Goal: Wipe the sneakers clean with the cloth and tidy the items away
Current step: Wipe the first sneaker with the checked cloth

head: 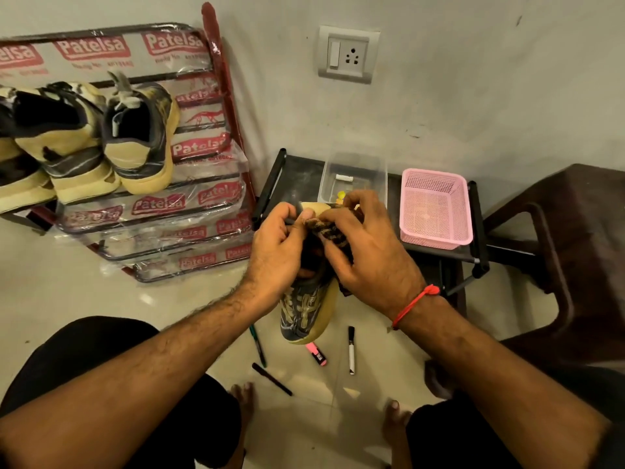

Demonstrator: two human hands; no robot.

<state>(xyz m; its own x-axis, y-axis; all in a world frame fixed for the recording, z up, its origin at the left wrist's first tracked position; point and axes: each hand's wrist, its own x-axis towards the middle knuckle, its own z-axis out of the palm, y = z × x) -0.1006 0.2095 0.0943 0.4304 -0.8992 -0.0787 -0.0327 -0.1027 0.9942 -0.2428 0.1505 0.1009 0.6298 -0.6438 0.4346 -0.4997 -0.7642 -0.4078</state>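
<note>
Above floor, hands rub cloth on sneaker

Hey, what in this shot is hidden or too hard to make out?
Head view only:
- Sneaker heel: covered by both hands, left, right.
- Cloth: mostly under the right hand's fingers.
- Clear box contents: partly behind the hands, too small.
- Rack shoes: cut off at left edge.

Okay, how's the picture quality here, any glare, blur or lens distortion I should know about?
Head view: warm, dim indoor light; glare streaks on the plastic wrap of the shoe rack; wide-angle bending curves the rack bars and stretches the forearms at the frame's bottom; the hands, the cloth and the sneaker are fairly sharp; the rack's shoes look slightly smeared.
</note>
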